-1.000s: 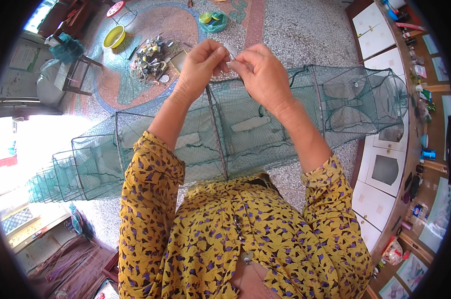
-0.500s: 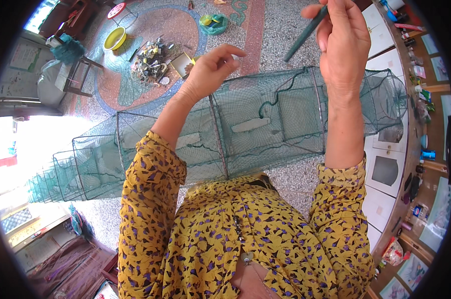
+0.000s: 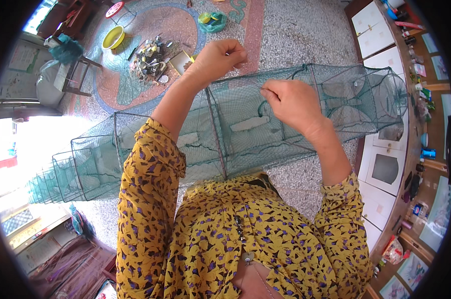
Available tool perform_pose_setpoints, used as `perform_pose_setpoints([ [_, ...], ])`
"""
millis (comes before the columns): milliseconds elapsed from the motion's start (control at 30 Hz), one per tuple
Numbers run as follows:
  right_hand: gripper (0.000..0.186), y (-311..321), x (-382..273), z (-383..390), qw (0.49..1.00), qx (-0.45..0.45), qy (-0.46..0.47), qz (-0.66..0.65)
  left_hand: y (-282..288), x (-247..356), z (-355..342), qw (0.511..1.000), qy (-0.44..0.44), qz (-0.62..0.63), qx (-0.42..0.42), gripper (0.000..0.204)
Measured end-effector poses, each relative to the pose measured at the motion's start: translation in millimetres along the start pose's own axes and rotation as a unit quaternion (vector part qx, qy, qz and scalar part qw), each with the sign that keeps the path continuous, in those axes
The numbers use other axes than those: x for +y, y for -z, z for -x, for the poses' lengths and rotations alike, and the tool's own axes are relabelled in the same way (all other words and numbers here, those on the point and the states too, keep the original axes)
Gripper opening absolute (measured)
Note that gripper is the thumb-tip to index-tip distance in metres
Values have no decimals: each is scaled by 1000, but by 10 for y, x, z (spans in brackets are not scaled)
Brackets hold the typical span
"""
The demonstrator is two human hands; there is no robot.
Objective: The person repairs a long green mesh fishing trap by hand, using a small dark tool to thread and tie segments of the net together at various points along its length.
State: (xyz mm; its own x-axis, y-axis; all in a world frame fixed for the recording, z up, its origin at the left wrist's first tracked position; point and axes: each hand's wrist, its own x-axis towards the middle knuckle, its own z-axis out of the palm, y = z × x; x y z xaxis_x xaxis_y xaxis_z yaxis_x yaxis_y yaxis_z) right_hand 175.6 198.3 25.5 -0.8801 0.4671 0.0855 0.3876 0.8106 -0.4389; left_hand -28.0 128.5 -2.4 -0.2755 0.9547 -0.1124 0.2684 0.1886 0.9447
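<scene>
While the left hand [image 3: 218,61] and the right hand [image 3: 296,105] are up over the long green net [image 3: 243,144], the step seems to be small, fussy finger work. The left hand is to the right of the messy pile [image 3: 148,61], with its thumb and fingertips pressed together. The right hand is farther to the right of the pile and closer in, curled up with its thumb against its fingers. I can't tell if either one pinches something thin. The next move looks like it calls for slow, steady fingers, so the mesh won't snag. The net is nearer than the pile and stretches past it both ways. It looks thin and see-through, like a long tunnel, with dark bars [image 3: 216,132] keeping it boxy. A bit of dark green cord [image 3: 261,106] shows on it.
</scene>
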Motion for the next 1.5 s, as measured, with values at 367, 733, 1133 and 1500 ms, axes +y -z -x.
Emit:
perform_pose_setpoints([
  [367, 20, -237, -31, -56, 997, 27, -61, 25, -34, -73, 46, 996, 20, 82, 23, 14],
  [733, 24, -371, -83, -140, 991, 74, -69, -85, -54, 56, 68, 996, 77, 19, -27, 17],
  [1133, 16, -317, -153, -411, 982, 168, -10, -86, -95, -39, 129, 988, -93, 95, 80, 19],
  [1500, 16, 487, -142, -642, 818, 307, 62, -483, -82, -121, 131, 994, -85, 41, 52, 20],
])
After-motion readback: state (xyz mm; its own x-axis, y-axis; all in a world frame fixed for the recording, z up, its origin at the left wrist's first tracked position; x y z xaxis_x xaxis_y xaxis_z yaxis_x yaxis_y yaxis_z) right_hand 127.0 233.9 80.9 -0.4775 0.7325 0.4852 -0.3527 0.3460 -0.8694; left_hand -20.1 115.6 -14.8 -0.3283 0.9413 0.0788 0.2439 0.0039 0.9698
